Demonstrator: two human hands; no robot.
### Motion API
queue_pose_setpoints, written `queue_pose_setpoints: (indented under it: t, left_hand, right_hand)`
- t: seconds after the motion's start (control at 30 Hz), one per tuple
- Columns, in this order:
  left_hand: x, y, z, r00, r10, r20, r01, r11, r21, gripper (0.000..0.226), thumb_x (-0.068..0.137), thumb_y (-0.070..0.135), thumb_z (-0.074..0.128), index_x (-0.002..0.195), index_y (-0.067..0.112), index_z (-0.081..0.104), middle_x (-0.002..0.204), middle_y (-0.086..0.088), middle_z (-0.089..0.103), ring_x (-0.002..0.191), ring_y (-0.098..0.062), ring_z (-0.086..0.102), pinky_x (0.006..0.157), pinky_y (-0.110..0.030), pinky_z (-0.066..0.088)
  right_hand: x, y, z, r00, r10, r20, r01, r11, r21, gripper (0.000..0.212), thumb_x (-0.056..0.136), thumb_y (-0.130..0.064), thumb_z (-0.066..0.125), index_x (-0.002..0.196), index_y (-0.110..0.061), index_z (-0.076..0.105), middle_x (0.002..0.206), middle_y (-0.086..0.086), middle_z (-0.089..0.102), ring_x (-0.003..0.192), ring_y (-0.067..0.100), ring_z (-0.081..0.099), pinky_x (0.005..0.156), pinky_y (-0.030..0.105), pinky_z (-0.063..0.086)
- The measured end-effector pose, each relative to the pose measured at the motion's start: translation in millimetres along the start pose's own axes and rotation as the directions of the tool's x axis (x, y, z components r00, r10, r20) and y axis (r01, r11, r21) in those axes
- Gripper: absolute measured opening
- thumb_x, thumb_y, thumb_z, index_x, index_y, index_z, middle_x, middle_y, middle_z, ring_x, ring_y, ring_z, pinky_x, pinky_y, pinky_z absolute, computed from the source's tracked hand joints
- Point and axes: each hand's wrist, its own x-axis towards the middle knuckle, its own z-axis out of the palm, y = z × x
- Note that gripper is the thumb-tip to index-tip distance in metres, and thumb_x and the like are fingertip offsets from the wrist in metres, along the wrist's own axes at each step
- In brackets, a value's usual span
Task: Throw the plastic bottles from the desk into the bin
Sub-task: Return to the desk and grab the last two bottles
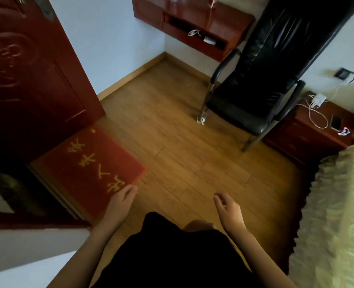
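A dark red wall-mounted desk [230,19] hangs at the far top of the head view. Two clear plastic bottles stand on it, one [174,0] to the left and one [212,2] to the right, both cut off by the frame's top edge. No bin is in view. My left hand [121,201] hangs low over the corner of a red doormat, fingers loosely apart and holding nothing. My right hand [228,208] hovers over the wooden floor, fingers curled but apart, holding nothing. Both hands are far from the desk.
A black armchair [253,96] stands in front of the desk on the right. A dark red door [26,80] is open at the left, with the red doormat [89,165] below it. A nightstand [309,132] with cables and a bed [342,204] lie at the right.
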Motion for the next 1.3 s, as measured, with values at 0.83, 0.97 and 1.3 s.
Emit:
queue_pose_setpoints:
  t: [0.83,0.97,1.3]
  left_hand:
    - [428.2,235.5,-37.9,0.94,-0.212,-0.268,0.148,0.959,-0.24,0.024,0.1,0.022,0.047,0.102,0.012,0.069,0.094,0.0,0.072,0.092,-0.015,0.067,0.076,-0.027,0.049]
    - [501.5,240.4,-66.0,0.938,-0.241,-0.251,0.166,0.944,-0.285,0.027,0.094,0.034,0.05,0.096,0.015,0.069,0.095,-0.007,0.072,0.095,-0.024,0.068,0.086,-0.042,0.05]
    - [734.4,379.8,-178.1,0.995,0.032,-0.089,-0.04,0.995,-0.091,0.03,0.083,0.048,0.047,0.086,0.026,0.067,0.083,0.005,0.07,0.085,-0.014,0.066,0.084,-0.043,0.051]
  right_hand:
    - [562.1,-256.1,-101.8,0.966,-0.153,0.207,0.177,0.979,-0.103,0.018,0.097,-0.036,0.051,0.107,-0.026,0.062,0.097,-0.009,0.065,0.092,0.007,0.062,0.085,0.032,0.054]
    - [636.4,-293.8,-85.9,0.965,-0.143,0.218,0.163,0.984,-0.077,0.017,0.097,-0.037,0.051,0.106,-0.028,0.062,0.097,-0.009,0.065,0.093,0.007,0.062,0.085,0.031,0.053]
    - [790.0,-400.1,-74.9,0.998,-0.037,0.051,0.036,0.999,0.023,0.011,0.099,-0.029,0.051,0.102,-0.026,0.061,0.09,-0.003,0.066,0.08,0.014,0.063,0.068,0.027,0.049]
